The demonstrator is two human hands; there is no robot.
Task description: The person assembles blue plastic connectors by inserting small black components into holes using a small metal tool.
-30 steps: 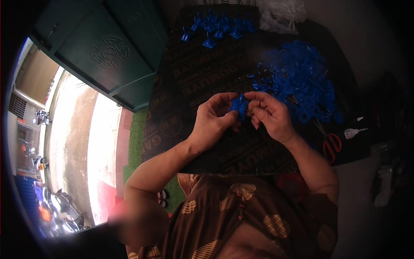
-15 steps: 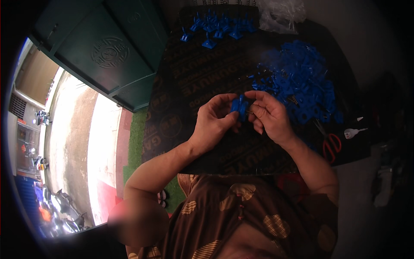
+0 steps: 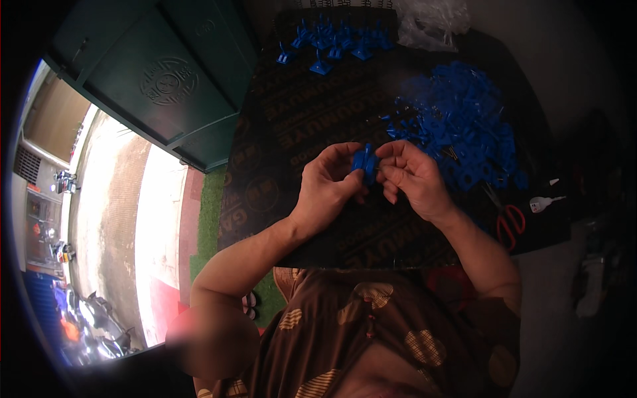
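Over the middle of the dark table, my left hand (image 3: 326, 182) grips a small blue plastic part (image 3: 364, 160) between thumb and fingers. The part has a narrow upright piece and wider sides; its lower end is hidden by my thumb. Close against its right side, my right hand (image 3: 418, 180) is closed in a pinch on a thin metal pin, mostly covered by the fingertips. How deep the pin sits in the part I cannot tell.
A heap of loose blue plastic parts and pins (image 3: 464, 126) lies to the right. Several blue pieces with upright stems (image 3: 338, 40) stand at the back, near a clear plastic bag (image 3: 434, 23). Red-handled scissors (image 3: 511, 225) and a small white bottle (image 3: 541, 204) lie at the right edge.
The blue part and both hands have shifted slightly to the left. My right fingertips are still at the part's right side, and less of the pin shows.
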